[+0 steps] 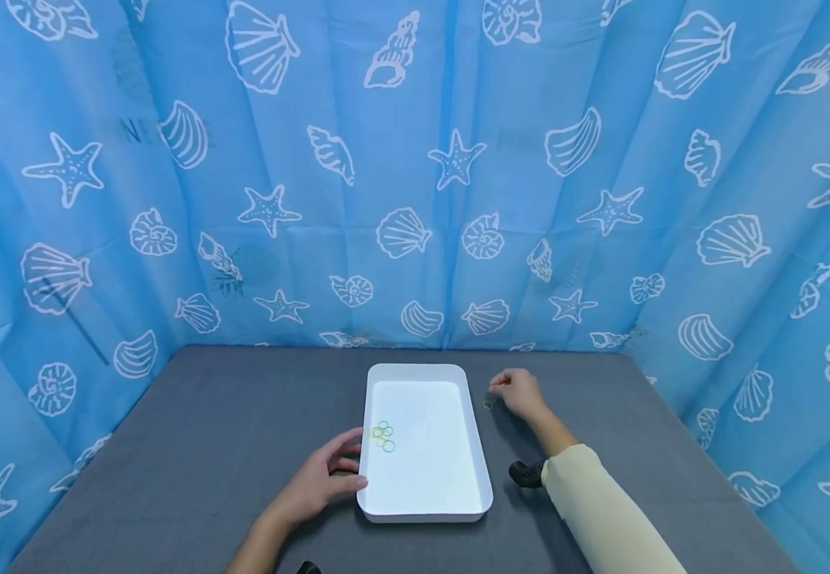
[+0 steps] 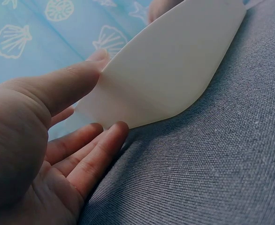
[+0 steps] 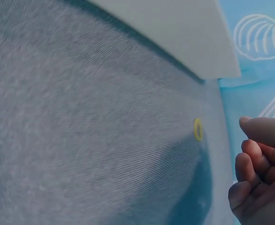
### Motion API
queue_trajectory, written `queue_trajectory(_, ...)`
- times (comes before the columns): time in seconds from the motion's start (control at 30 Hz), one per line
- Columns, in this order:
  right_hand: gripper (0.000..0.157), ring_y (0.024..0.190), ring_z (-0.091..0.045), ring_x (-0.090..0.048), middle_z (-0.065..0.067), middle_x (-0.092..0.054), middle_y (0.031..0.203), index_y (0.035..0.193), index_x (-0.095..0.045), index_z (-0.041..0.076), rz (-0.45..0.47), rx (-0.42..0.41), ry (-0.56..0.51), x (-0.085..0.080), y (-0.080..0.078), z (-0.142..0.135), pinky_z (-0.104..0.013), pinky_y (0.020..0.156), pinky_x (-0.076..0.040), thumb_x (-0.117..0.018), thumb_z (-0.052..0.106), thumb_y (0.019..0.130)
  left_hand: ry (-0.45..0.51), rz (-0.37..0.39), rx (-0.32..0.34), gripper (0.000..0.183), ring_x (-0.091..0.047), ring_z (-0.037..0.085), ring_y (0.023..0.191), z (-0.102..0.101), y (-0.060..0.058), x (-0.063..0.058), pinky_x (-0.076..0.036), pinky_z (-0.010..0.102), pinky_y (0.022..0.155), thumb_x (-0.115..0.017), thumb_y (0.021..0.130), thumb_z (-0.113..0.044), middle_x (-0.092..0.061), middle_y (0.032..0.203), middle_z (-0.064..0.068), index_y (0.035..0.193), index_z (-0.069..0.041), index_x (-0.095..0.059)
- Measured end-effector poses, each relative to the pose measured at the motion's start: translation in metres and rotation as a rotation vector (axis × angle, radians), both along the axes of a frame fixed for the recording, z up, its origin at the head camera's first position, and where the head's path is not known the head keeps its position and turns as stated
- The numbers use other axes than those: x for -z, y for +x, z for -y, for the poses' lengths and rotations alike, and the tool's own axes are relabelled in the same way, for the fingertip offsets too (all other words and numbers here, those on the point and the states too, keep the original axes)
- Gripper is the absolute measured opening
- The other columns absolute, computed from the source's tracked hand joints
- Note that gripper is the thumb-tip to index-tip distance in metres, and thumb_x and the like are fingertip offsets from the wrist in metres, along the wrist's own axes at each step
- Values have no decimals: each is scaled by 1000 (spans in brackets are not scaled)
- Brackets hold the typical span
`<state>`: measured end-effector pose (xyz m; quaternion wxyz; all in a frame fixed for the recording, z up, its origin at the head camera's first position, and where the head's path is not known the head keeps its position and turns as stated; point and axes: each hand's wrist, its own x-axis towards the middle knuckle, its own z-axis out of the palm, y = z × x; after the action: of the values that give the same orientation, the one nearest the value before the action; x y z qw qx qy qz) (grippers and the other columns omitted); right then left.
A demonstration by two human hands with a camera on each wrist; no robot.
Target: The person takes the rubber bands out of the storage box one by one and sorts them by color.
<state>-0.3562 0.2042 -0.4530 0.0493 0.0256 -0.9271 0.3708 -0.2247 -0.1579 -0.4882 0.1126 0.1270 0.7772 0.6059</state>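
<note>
A white rectangular tray (image 1: 426, 510) sits on the grey tabletop. At its left side my left hand (image 1: 317, 482) holds the tray, thumb over the rim and fingertips against the outer wall, as the left wrist view shows closer. Inside the tray, towards its left wall, lie several thin rubber-band-like rings (image 1: 389, 446) in green, yellow and blue tones. Right of the tray, my right hand (image 1: 518, 393) hovers with loosely curled fingers and nothing between them. A single yellow ring (image 3: 198, 129) lies on the cloth just beside its fingertips.
Grey cloth (image 1: 257, 414) covers the table. A blue curtain (image 1: 415, 191) printed with white shells and starfish hangs behind and at both sides. A dark wrist device (image 1: 526, 474) sits by the right cuff, beside a pale sleeve (image 1: 604, 510).
</note>
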Motion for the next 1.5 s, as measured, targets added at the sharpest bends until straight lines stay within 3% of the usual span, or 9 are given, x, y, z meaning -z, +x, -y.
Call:
queue_trajectory(0.37, 10, 80, -24, -58, -10, -65, 91, 95, -69, 1, 19, -10, -85, -19, 0, 16, -40, 70, -47, -67, 10, 91, 4, 1, -3, 77, -58, 26, 104, 0, 0, 1, -48, 34, 77, -76, 85, -21, -50, 135, 20, 149, -7, -37)
queue_trajectory(0.73, 14, 74, -27, -55, -16, -62, 94, 98, -69, 3, 201, -16, -294, -38, 3, 55, -39, 65, -45, -65, 16, 94, -3, -4, -5, 77, -58, 26, 104, 0, -1, 2, -49, 35, 78, -77, 85, -23, -50, 135, 19, 149, -8, -37)
queue_trajectory(1.03, 11, 86, -37, -59, -18, -64, 100, 96, -68, 5, 247, -86, -302, -46, 14, 88, -46, 74, -47, -66, 16, 93, 7, -8, -4, 76, -58, 26, 105, 1, -2, 2, -48, 34, 77, -77, 84, -22, -50, 135, 18, 149, -9, -38)
queue_trajectory(1.27, 15, 79, -29, -59, -7, -64, 90, 104, -66, 6, 224, -147, -305, -39, 18, 110, -40, 69, -48, -67, 16, 92, -5, -3, -2, 76, -57, 25, 105, 2, -4, 4, -48, 36, 78, -77, 84, -25, -51, 135, 17, 149, -11, -39)
queue_trajectory(1.5, 28, 74, -24, -60, -11, -65, 92, 116, -66, 4, 248, -286, -243, -24, 17, 126, -34, 64, -48, -68, 18, 92, 6, 1, 5, 76, -58, 26, 105, 2, -4, 4, -49, 35, 79, -76, 85, -24, -51, 134, 17, 149, -10, -38)
